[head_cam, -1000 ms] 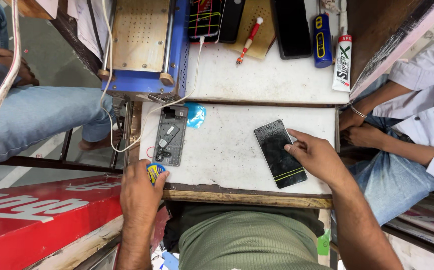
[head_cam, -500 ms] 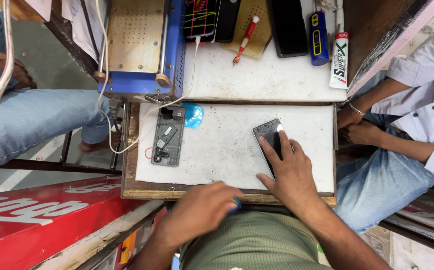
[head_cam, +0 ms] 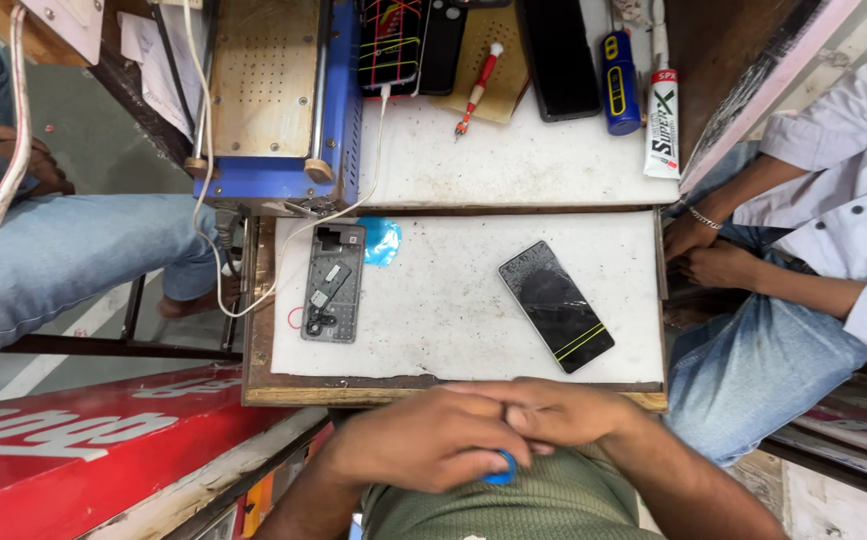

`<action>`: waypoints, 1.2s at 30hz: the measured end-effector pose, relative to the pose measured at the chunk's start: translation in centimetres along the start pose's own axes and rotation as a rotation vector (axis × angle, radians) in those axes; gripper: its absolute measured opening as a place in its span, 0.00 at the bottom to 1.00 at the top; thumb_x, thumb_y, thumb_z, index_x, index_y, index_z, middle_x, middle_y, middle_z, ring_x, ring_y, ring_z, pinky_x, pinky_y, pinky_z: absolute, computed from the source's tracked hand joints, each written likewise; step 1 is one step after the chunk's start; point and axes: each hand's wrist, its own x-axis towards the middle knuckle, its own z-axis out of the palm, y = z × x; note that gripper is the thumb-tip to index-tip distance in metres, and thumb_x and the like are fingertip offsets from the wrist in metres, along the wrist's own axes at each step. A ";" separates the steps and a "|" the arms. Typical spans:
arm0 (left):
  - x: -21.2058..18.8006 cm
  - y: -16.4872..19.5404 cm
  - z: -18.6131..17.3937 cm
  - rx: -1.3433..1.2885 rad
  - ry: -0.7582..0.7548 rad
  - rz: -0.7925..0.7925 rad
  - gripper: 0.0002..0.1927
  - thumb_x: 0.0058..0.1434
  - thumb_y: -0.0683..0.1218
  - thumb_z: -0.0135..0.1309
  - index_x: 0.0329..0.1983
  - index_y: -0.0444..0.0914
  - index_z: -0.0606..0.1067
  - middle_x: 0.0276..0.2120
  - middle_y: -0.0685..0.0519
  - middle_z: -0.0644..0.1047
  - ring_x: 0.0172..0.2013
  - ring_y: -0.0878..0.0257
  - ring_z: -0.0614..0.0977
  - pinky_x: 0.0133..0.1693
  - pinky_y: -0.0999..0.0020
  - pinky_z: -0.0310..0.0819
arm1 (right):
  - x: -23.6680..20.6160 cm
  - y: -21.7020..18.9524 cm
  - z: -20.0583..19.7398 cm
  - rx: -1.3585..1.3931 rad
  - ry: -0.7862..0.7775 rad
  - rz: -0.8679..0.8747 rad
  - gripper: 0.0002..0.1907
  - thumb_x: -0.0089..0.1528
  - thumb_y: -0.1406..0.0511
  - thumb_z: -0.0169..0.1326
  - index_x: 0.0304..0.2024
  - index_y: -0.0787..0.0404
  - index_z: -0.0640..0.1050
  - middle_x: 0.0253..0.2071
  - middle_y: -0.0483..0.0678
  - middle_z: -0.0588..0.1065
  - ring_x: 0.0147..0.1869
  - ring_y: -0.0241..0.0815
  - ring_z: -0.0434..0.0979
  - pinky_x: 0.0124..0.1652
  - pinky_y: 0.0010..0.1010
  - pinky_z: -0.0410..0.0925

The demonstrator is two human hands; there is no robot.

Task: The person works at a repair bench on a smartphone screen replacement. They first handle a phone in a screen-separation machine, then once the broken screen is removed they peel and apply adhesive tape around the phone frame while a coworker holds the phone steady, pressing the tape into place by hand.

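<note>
1. Left hand (head_cam: 423, 440) lies curled over a small blue round object (head_cam: 500, 470) at the near edge of the work board (head_cam: 453, 330), above the lap; its fingers are bent around the object, of which only a blue sliver shows.
2. Right hand (head_cam: 563, 410) meets the left one, fingers closed and touching the left fingers just above the blue object; whether it grips the object too I cannot tell.
3. Well apart from both hands, a black phone with a cracked screen (head_cam: 556, 306) lies tilted on the white board, a yellow line across its lower end.
4. Left on the board sits a grey phone back frame (head_cam: 333, 282), with a scrap of blue film (head_cam: 381, 240) just beside its top.
5. Beyond, a blue-and-tan machine (head_cam: 273, 95) stands on the upper shelf.
6. A white tube with green and black lettering and a red cap (head_cam: 662, 125) lies at the shelf's right edge, a blue cylinder with a yellow label (head_cam: 620, 82) just left of it.
7. A red sign with white lettering (head_cam: 73, 450) fills the lower left corner.
8. Another person's hands (head_cam: 703, 250) rest at the right.
</note>
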 end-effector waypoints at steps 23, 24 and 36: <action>2.6 -1.4 -0.9 0.065 -0.237 -0.119 0.11 0.70 0.48 0.49 0.47 0.40 0.79 0.40 0.49 0.80 0.43 0.53 0.84 0.47 0.60 0.78 | -0.9 1.5 -1.0 -0.207 0.029 -0.110 0.32 0.70 0.45 0.46 0.60 0.65 0.72 0.47 0.55 0.77 0.49 0.44 0.75 0.48 0.34 0.70; 2.2 -1.0 -1.5 0.056 -0.234 -0.126 0.11 0.70 0.48 0.49 0.46 0.40 0.79 0.40 0.49 0.80 0.42 0.54 0.84 0.46 0.61 0.79 | -1.4 1.6 -1.6 -0.334 0.049 -0.010 0.28 0.71 0.48 0.48 0.52 0.66 0.78 0.37 0.54 0.78 0.39 0.42 0.73 0.40 0.33 0.69; 1.2 -2.3 -4.0 0.027 0.230 -0.108 0.14 0.64 0.43 0.61 0.53 0.41 0.80 0.63 0.44 0.75 0.62 0.51 0.79 0.60 0.59 0.74 | -5.8 1.7 -6.4 -0.197 0.893 -0.434 0.21 0.73 0.53 0.47 0.36 0.59 0.81 0.20 0.37 0.66 0.24 0.32 0.63 0.27 0.26 0.62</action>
